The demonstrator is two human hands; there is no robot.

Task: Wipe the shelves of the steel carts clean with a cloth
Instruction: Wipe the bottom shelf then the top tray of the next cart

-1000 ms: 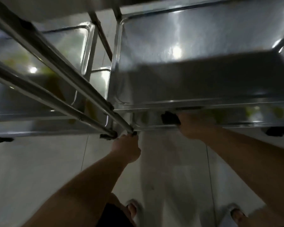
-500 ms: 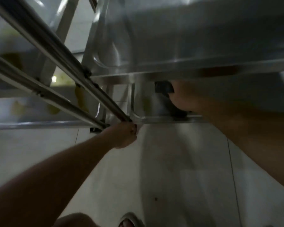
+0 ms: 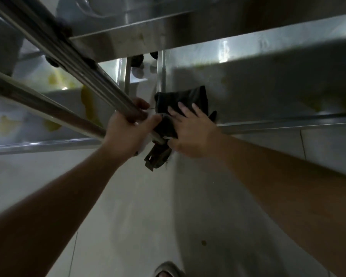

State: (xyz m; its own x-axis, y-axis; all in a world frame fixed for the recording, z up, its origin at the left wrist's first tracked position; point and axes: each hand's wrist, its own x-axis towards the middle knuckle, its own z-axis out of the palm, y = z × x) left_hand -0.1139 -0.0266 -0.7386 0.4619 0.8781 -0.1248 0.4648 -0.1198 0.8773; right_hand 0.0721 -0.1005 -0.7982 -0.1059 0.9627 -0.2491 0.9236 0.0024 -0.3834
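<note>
A dark cloth (image 3: 183,98) lies on the bottom shelf (image 3: 268,86) of the right steel cart, at its near left corner. My right hand (image 3: 190,127) presses flat on the cloth, fingers spread, with part of the cloth bunched over the shelf's front rim. My left hand (image 3: 128,130) is closed around the cart's slanted steel post (image 3: 84,76) just left of the cloth. A higher shelf (image 3: 168,31) of the same cart overhangs at the top.
A second steel cart's lower shelf (image 3: 38,114) sits to the left, showing yellow smears or reflections. A dark caster wheel (image 3: 156,156) hangs below the corner by my hands. Pale tiled floor (image 3: 138,216) fills the foreground, with my sandalled foot (image 3: 166,270) at the bottom.
The view dropped lower toward the bottom shelf. My right hand, earlier half hidden under the middle shelf, now shows pressing the cloth on the bottom shelf. My left hand stayed on the post.
</note>
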